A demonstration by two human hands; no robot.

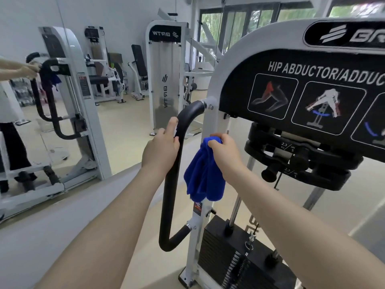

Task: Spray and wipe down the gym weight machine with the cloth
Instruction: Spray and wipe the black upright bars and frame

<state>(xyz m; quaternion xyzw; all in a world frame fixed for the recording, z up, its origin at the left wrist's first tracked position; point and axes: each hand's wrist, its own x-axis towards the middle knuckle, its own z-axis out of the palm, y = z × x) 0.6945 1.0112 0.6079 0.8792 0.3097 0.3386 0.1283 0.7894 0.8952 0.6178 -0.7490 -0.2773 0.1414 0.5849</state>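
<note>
A white hip abductor/adductor weight machine (214,126) fills the right half of the head view. Its black curved handle bar (170,184) runs from the white upright down to a lower bend. My left hand (161,147) grips the upper part of this bar, fingers and thumb wrapped round it. My right hand (225,152) holds a bunched blue cloth (203,174) by its top, just right of the bar. The cloth hangs down in front of the white upright. No spray bottle is in view.
A black instruction panel (302,97) and black add-on weights (300,161) sit right of my right hand. The weight stack (229,257) stands below. A wall mirror (52,101) on the left reflects me and the machine. Other white machines (164,76) stand behind on beige floor.
</note>
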